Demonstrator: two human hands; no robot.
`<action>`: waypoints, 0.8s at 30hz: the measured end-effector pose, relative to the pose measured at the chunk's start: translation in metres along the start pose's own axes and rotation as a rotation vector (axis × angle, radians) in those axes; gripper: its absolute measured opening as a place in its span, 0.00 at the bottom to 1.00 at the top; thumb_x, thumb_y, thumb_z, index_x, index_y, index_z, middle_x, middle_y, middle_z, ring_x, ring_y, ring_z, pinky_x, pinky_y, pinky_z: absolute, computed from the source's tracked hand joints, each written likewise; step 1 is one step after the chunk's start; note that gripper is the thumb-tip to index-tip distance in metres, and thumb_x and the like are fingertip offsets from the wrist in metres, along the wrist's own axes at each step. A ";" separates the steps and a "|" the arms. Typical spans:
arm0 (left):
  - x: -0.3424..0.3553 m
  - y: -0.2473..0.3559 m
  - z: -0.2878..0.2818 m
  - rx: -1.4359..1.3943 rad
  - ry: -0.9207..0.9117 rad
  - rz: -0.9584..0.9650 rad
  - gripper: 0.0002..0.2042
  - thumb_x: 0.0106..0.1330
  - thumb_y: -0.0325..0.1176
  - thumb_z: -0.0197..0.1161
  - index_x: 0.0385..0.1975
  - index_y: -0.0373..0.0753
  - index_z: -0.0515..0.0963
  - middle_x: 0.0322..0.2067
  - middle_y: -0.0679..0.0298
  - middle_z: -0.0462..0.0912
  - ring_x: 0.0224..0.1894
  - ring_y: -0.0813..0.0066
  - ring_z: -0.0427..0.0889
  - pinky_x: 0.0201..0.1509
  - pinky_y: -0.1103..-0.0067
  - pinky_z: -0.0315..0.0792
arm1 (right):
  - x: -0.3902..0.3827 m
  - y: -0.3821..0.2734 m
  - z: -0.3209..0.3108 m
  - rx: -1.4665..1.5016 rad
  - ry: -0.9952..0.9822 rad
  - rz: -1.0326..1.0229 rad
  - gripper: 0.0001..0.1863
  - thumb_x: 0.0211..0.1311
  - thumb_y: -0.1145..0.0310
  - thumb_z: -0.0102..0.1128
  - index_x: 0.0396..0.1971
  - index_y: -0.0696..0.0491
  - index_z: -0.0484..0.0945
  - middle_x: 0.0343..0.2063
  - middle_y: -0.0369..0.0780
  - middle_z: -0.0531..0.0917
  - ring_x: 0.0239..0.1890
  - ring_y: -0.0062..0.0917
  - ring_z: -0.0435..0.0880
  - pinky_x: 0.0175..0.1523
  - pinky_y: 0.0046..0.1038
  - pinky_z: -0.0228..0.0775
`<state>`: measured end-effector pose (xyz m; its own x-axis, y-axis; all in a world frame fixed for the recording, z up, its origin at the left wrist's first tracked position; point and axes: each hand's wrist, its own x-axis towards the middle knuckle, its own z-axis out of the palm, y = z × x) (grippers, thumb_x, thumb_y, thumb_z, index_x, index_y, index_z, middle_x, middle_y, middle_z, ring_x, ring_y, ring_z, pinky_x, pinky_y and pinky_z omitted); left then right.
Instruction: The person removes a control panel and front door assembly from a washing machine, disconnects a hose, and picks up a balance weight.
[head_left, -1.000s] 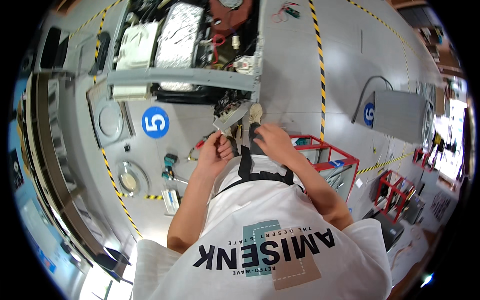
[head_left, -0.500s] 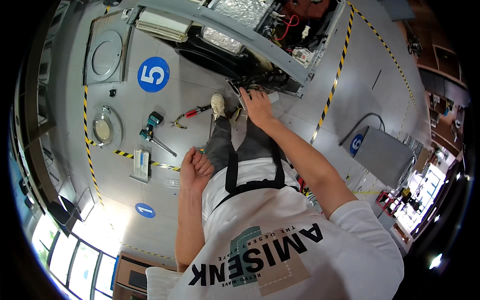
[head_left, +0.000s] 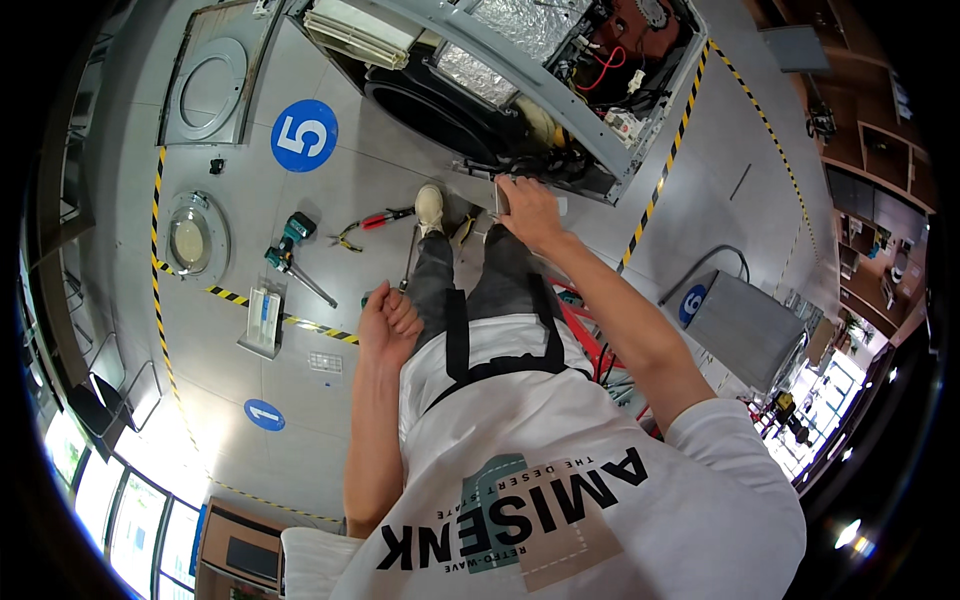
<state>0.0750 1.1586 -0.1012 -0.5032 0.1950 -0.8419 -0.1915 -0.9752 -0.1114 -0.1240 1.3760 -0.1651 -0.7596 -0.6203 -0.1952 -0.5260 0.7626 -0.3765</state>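
Your fingers on the right hand (head_left: 528, 212) were curled around a small flat grey panel piece (head_left: 500, 197), gripping it at the lower front edge of the opened washing machine (head_left: 520, 70), just beside the bundle of wires (head_left: 540, 165). Your left hand (head_left: 388, 322) hung loosely half-curled beside your knee, holding nothing, with red-handled pliers (head_left: 372, 224) and a green cordless drill (head_left: 287, 243) on the floor nearby.
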 end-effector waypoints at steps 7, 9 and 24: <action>0.039 0.000 -0.013 0.110 0.081 -0.052 0.17 0.69 0.42 0.46 0.16 0.44 0.63 0.09 0.74 0.51 0.10 0.82 0.48 0.14 0.82 0.45 | 0.005 -0.006 -0.045 0.267 -0.129 0.221 0.32 0.38 0.62 0.72 0.47 0.49 0.68 0.33 0.43 0.80 0.38 0.37 0.79 0.42 0.34 0.69; 0.054 0.001 -0.022 0.142 0.127 -0.061 0.16 0.68 0.42 0.47 0.18 0.44 0.66 0.08 0.74 0.51 0.09 0.82 0.47 0.13 0.82 0.44 | 0.003 -0.001 -0.057 0.343 -0.138 0.263 0.34 0.38 0.61 0.73 0.48 0.50 0.68 0.35 0.43 0.80 0.38 0.35 0.80 0.43 0.32 0.70; 0.120 0.035 -0.043 0.343 0.440 0.085 0.28 0.60 0.66 0.47 0.31 0.41 0.68 0.08 0.76 0.48 0.08 0.83 0.43 0.12 0.82 0.39 | -0.008 0.035 -0.123 1.106 -0.070 0.396 0.35 0.42 0.74 0.72 0.53 0.57 0.65 0.37 0.37 0.79 0.41 0.20 0.77 0.46 0.23 0.68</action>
<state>0.0440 1.1428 -0.2286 -0.1441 -0.0168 -0.9894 -0.4660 -0.8809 0.0828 -0.1834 1.4298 -0.0655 -0.7549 -0.4105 -0.5115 0.3865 0.3517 -0.8526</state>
